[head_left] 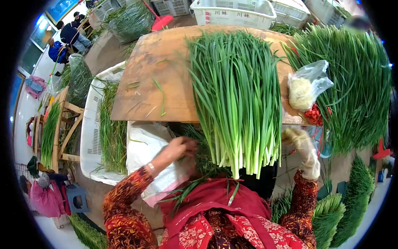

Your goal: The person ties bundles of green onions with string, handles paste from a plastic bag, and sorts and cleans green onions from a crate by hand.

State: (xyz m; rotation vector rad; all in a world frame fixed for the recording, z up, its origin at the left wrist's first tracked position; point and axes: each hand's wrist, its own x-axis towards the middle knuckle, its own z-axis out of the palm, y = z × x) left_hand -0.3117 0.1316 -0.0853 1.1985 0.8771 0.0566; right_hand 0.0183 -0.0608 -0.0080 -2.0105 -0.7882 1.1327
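The left grip (182, 147), bare and blurred, is held left of the garlic chive bundle (238, 95); the right grip (302, 145), gloved, is held just beside its right edge. Whether either is closed cannot be told. The bundle is laid on the counter (153, 62), stem ends overhanging the near edge. A plastic bag (317, 76) is seen rightward, a white crate (88, 135) leftward.

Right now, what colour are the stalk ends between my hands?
Stalk ends: whitish to pale green, best in head view.

Passage lies over the wooden board (166, 54) left of the green stalks (238, 95); rightward, a plastic bag (302, 92) apparently narrows it.
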